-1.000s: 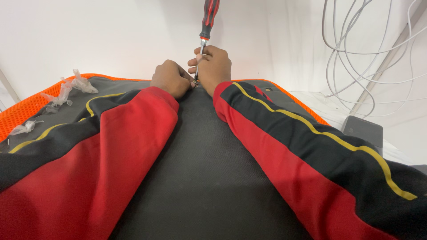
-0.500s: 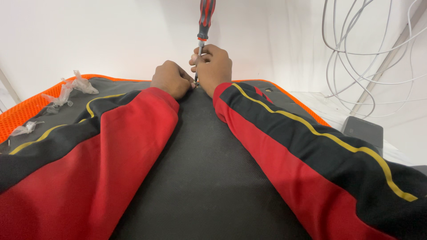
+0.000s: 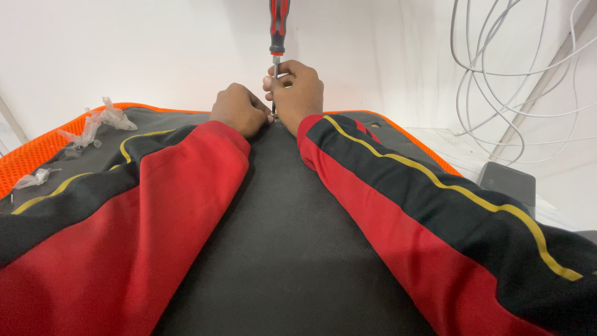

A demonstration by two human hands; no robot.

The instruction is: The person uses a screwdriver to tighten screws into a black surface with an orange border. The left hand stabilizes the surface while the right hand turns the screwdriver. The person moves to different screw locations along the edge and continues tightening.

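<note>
Upright, the screwdriver [image 3: 278, 37] is gripped by the right hand [image 3: 297, 93]; left hand [image 3: 239, 111] fisted beside it.

A workshop-like assembly corner: loose grey cables [image 3: 497, 81] hang on a plain white wall [image 3: 124, 50], small clear plastic hardware bags [image 3: 93, 127] lie about.

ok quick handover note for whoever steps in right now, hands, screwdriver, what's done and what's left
Right hand: gripping the shaft of the red and black screwdriver, held upright, tip down at the far edge of the dark mesh panel.
Left hand: closed, pressed on the panel right beside the tip.
Small clear plastic bags lie at the left on the panel's orange edge.
Done: screwdriver set at the spot. Left: the fastener itself is hidden by the hands, so how far in it sits cannot be told.
</note>
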